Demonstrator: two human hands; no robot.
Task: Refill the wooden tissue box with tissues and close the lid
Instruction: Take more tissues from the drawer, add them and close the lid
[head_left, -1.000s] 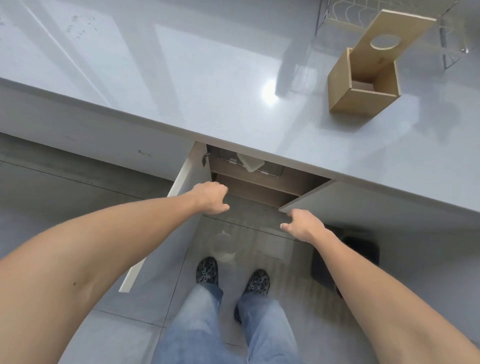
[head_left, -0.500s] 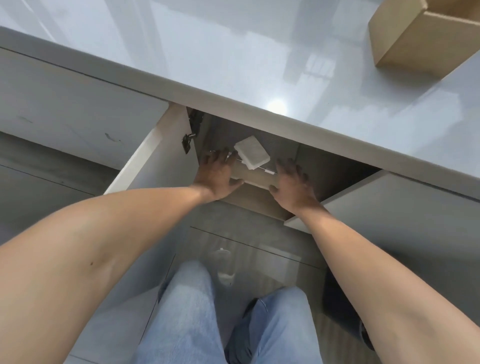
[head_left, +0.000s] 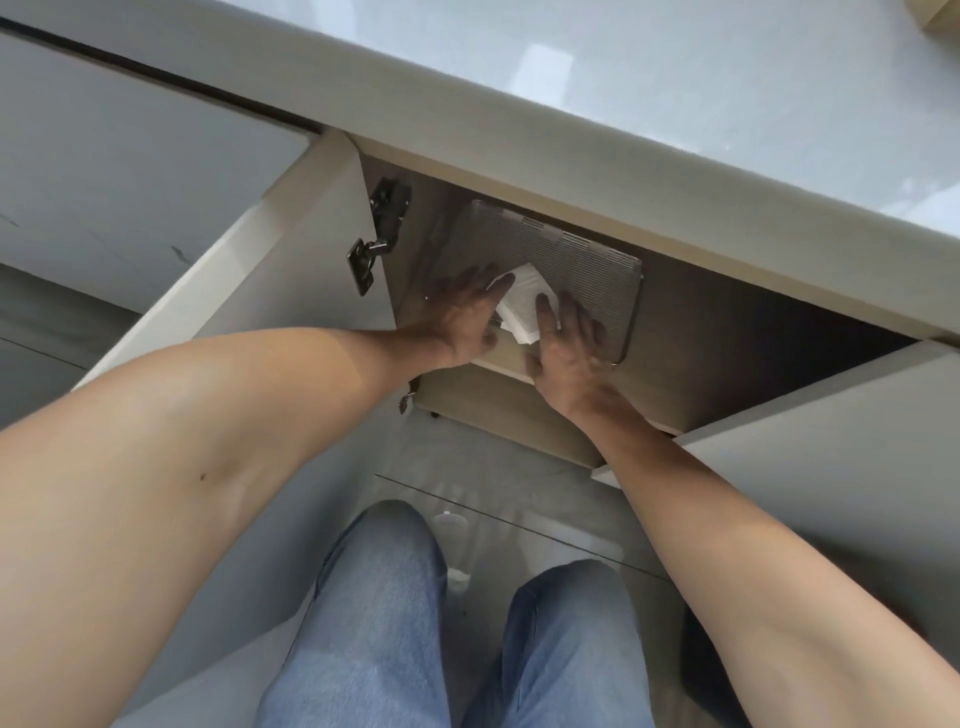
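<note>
Reaching into the open cupboard under the bench, the left hand and right hand are flanking the white tissue pack, fingers spread and flat, seemingly to lift it off the metal rack; neither is gripping yet.

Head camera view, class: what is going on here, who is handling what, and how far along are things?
A person is crouched at an open under-counter cabinet, both doors swung out. The left hand and right hand are closing in from either side on a white tissue pack that lies on a metal mesh tray inside. The pack has not been lifted out yet. Only a corner of the wooden tissue box shows on the countertop, so refilling has not begun.
</note>
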